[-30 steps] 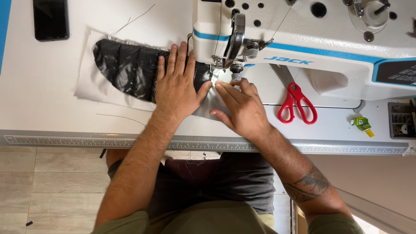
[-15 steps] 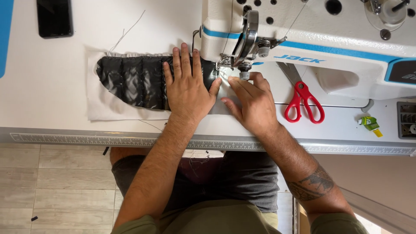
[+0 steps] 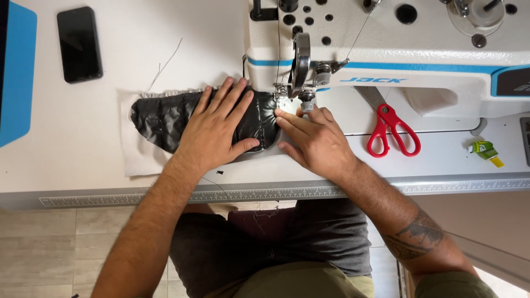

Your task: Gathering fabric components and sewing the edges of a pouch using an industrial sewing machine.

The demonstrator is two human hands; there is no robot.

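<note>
While both hands press flat, the quilted piece [image 3: 165, 118] lies on white backing [image 3: 135, 160] near the bench's [image 3: 83, 182] front edge, its right end under the sewing machine's [image 3: 386, 49] foot. Left hand [image 3: 215, 129] — fingers spread, palm down on the black quilting, gripping nothing. Right hand [image 3: 314, 140] — flat too, fingertips touching the piece's right end just beside the needle. Red scissors [image 3: 393, 132] lie to the right; a phone [image 3: 80, 44] sits near the back-left corner.
</note>
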